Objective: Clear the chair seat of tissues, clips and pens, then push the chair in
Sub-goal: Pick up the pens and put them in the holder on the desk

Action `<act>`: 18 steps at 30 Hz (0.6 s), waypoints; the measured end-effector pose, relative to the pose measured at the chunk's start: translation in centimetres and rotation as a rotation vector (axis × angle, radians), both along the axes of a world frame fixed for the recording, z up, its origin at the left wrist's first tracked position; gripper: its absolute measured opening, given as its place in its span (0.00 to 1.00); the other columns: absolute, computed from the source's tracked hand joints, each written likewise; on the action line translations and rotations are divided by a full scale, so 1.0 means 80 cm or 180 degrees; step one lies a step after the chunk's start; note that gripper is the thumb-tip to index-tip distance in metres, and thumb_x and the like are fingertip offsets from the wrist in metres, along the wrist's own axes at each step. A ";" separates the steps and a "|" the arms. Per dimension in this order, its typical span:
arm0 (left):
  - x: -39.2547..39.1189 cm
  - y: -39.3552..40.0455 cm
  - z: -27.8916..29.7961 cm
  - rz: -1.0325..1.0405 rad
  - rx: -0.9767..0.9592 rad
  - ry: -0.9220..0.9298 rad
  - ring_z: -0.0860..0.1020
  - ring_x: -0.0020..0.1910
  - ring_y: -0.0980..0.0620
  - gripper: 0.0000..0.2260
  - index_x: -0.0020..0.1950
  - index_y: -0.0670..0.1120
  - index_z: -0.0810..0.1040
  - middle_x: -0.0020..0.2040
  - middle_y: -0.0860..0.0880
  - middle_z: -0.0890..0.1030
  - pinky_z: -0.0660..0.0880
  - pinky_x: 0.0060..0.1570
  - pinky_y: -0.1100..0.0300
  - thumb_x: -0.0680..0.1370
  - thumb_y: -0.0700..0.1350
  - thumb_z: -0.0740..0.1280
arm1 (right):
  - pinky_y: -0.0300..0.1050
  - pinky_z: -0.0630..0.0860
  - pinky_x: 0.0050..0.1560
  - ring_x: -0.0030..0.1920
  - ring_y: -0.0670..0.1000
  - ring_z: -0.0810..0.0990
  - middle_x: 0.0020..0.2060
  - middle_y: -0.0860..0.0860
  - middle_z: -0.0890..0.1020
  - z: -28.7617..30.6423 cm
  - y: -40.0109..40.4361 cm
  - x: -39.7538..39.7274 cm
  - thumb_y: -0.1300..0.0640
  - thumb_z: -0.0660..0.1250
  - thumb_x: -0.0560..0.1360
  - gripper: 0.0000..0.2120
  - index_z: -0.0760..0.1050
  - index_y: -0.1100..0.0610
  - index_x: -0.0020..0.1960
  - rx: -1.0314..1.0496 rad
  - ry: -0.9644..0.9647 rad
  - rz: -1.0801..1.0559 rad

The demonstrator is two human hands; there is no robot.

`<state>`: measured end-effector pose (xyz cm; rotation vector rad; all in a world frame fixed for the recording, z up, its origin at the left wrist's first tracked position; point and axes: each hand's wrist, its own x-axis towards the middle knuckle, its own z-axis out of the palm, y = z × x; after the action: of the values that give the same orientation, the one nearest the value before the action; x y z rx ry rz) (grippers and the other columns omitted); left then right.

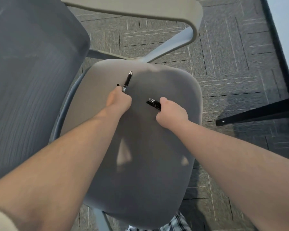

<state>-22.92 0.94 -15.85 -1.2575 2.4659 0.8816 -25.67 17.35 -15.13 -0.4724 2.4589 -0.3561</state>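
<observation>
A grey padded chair seat (165, 84) fills the middle of the view. My left hand (118, 100) is closed on a black pen (128, 80) with a silver tip that points away from me; another small black end shows beside the fist. My right hand (171, 112) is closed on a second black pen (153, 103), whose silver-tipped end sticks out to the left over the seat. Both fists hover over the seat's far half. No tissues or clips show on the visible seat; my forearms hide part of it.
The chair's dark mesh backrest (28, 80) stands at the left and its beige armrest (140, 9) curves across the top. Grey patterned carpet (232, 55) lies around. A black desk leg (257, 114) juts in from the right.
</observation>
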 end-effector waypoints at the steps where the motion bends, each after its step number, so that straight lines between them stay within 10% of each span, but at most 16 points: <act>1: 0.005 0.001 0.005 -0.0043 0.0050 0.0069 0.74 0.55 0.37 0.12 0.57 0.40 0.72 0.56 0.37 0.77 0.68 0.46 0.53 0.75 0.36 0.55 | 0.49 0.68 0.43 0.47 0.60 0.75 0.42 0.54 0.73 0.005 0.003 0.001 0.62 0.58 0.73 0.05 0.61 0.56 0.46 -0.0039 -0.0106 -0.0139; 9: 0.018 0.020 0.056 -0.0199 0.0925 0.0682 0.64 0.35 0.46 0.10 0.35 0.49 0.62 0.34 0.48 0.66 0.61 0.36 0.53 0.70 0.33 0.54 | 0.48 0.68 0.44 0.44 0.58 0.70 0.42 0.53 0.72 0.052 0.030 0.010 0.64 0.57 0.71 0.05 0.62 0.57 0.44 -0.0312 -0.0333 -0.0970; 18: 0.023 0.080 0.178 -0.0970 0.0828 0.1127 0.67 0.35 0.49 0.19 0.33 0.49 0.61 0.32 0.52 0.67 0.63 0.37 0.55 0.80 0.56 0.55 | 0.50 0.72 0.55 0.53 0.59 0.74 0.50 0.59 0.76 0.169 0.090 0.054 0.60 0.62 0.75 0.05 0.67 0.57 0.49 -0.0687 -0.0180 -0.1716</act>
<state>-21.05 7.37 -1.64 -0.6623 2.5912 1.3757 -21.35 24.54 -1.60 0.1283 2.4715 -0.8459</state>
